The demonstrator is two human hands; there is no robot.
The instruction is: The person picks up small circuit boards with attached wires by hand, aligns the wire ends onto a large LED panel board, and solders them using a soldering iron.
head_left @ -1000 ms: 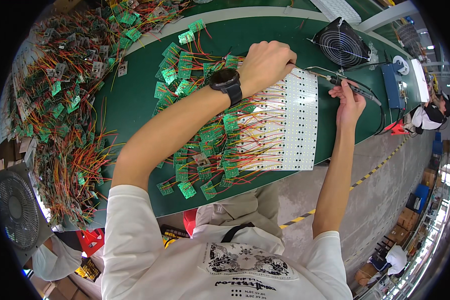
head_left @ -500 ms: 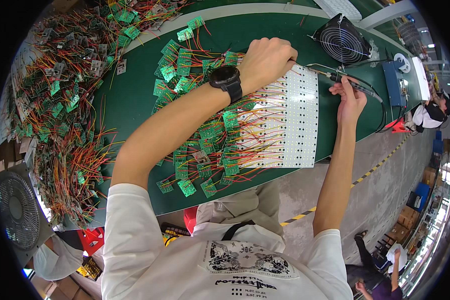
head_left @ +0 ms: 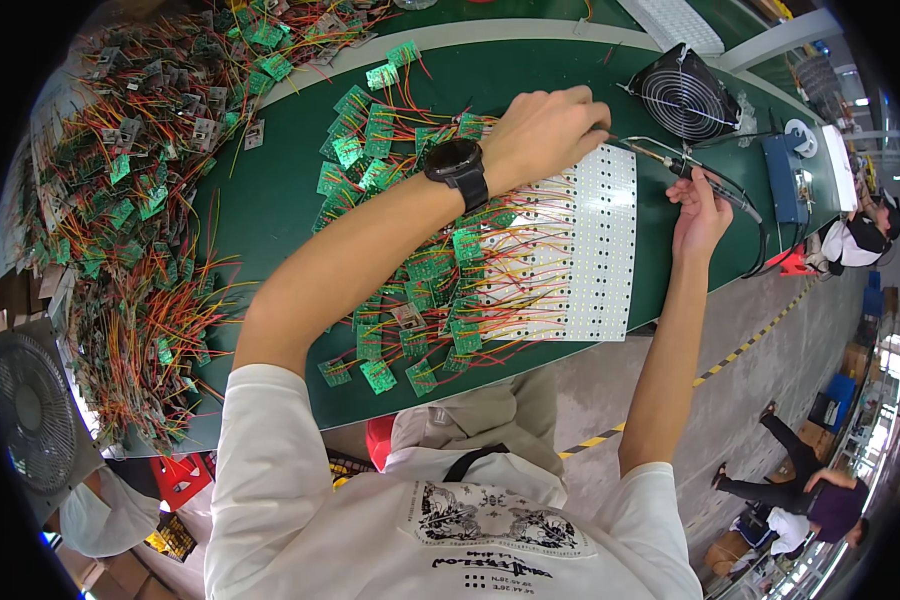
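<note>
A white LED panel (head_left: 605, 250) with rows of small dots lies on the bench. Small green circuit boards (head_left: 467, 246) crowd along its left side, joined to it by red and yellow wires (head_left: 525, 310). My left hand (head_left: 550, 130), with a black watch on its wrist, is over the panel's far end, its fingers pinched together; what they hold is hidden. To the right, my right hand (head_left: 700, 215) grips a soldering iron (head_left: 686, 168) like a pen. The iron's tip points left toward my left fingertips, just past the panel's far edge.
A large heap of wired circuit boards (head_left: 120, 230) covers the left side. Beyond the iron stand a black fan (head_left: 685, 95), a blue box (head_left: 785, 180) and a solder spool (head_left: 799, 138). The green bench (head_left: 280, 160) curves toward me; people are in the background at right.
My left hand has shifted slightly right across the panel's far end. My right hand still holds the soldering iron, now angled a little differently. The view has shifted slightly, and a background person has moved.
</note>
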